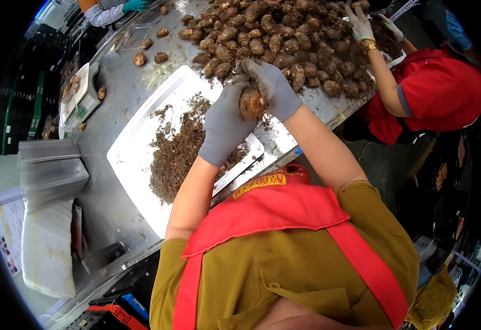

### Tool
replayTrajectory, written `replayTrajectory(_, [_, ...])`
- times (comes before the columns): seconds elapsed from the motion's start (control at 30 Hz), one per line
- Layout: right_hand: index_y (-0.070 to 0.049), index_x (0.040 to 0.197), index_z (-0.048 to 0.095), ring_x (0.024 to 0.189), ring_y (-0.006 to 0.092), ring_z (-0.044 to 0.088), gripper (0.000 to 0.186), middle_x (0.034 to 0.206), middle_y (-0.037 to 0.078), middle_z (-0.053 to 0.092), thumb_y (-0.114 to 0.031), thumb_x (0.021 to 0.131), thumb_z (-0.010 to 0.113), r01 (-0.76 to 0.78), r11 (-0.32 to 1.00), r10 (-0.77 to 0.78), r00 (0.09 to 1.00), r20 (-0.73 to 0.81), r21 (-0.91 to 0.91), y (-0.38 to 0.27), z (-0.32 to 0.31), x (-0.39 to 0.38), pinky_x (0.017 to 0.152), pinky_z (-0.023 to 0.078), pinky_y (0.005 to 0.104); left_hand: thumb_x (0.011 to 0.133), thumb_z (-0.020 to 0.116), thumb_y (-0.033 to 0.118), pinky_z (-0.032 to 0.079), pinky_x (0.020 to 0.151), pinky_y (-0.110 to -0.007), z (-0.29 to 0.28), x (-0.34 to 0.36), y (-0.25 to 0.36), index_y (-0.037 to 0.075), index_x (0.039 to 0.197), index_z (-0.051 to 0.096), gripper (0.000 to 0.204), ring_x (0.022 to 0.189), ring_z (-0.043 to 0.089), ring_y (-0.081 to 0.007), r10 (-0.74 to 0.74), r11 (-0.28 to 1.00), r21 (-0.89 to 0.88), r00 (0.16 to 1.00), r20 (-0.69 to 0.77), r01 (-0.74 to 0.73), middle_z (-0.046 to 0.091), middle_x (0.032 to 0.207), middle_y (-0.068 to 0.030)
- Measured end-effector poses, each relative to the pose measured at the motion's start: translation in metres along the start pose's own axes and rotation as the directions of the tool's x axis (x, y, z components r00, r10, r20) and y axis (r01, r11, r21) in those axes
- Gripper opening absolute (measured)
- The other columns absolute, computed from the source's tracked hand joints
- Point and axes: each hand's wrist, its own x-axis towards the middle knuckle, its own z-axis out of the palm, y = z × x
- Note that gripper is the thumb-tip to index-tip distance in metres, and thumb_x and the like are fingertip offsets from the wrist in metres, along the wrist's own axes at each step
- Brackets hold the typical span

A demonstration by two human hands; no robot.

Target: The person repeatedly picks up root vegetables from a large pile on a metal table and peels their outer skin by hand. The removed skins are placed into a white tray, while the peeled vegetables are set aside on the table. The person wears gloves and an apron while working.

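Both my hands wear grey gloves and meet over the near end of a white tray (133, 144). My left hand (227, 122) is closed around a brown taro root (252, 104) from the left. From the right, my right hand (276, 91) wraps over the same root, its dotted palm side partly showing. The root's round end faces me; its far side is hidden by the gloves. Brown fibrous scraps (179, 157) lie heaped in the tray below. Just beyond my hands rises a large pile of taro roots (284, 41).
A scale (89, 96) holding a few roots stands at the left, near stacked clear plastic boxes (53, 165). Loose roots (139, 59) lie on the metal table (100, 203). A co-worker in red (441, 88) works at the right; another person's teal-gloved hand (136, 5) shows far left.
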Motion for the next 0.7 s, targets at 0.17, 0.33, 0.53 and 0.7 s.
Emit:
replayTrajectory(0.17, [0.003,0.109,0.065,0.091,0.0135,0.064,0.036,0.100,0.007,0.068,-0.030,0.098,0.054,0.152,0.963,-0.127,0.984,0.123,-0.222,-0.012,-0.016,-0.019,0.083,0.051,0.0257,0.068,0.081,0.016,0.052,0.089,-0.039,-0.011,0.000,0.000,0.005,0.125,0.053,0.064,0.107,0.064,-0.0308,-0.137,0.980,-0.128,0.982,0.128,0.154,0.062,0.119,-0.0156])
replayTrajectory(0.33, [0.001,0.118,0.065,0.101,0.0131,0.063,0.033,0.109,0.009,0.069,-0.017,0.090,0.064,0.249,0.778,-0.149,0.965,0.216,-0.577,-0.020,-0.001,-0.044,0.090,0.049,0.0274,0.068,0.083,0.013,0.049,0.096,-0.040,-0.021,0.003,-0.005,0.007,0.143,0.039,0.087,0.117,0.058,-0.0319,-0.183,0.975,-0.100,0.974,0.130,0.196,0.055,0.130,-0.0178])
replayTrajectory(0.53, [0.000,0.098,0.070,0.082,0.0176,0.068,0.019,0.090,0.011,0.071,-0.014,0.086,0.070,0.406,0.559,-0.509,0.856,0.087,-0.723,-0.004,0.002,-0.040,0.074,0.053,0.0302,0.064,0.087,0.017,0.050,0.096,-0.033,-0.029,0.009,-0.006,0.003,0.141,0.043,0.090,0.114,0.059,-0.0210,-0.337,0.927,-0.105,0.924,0.183,0.359,0.057,0.126,-0.0148])
replayTrajectory(0.7, [0.001,0.087,0.068,0.072,0.0250,0.067,0.022,0.080,0.015,0.067,-0.021,0.088,0.067,0.442,0.290,-0.660,0.735,0.157,-0.849,-0.007,0.012,-0.030,0.065,0.051,0.0334,0.065,0.087,0.026,0.051,0.091,-0.032,-0.021,0.001,-0.020,0.001,0.138,0.046,0.087,0.104,0.063,-0.0206,-0.318,0.877,-0.345,0.942,0.110,0.336,0.062,0.118,-0.0133])
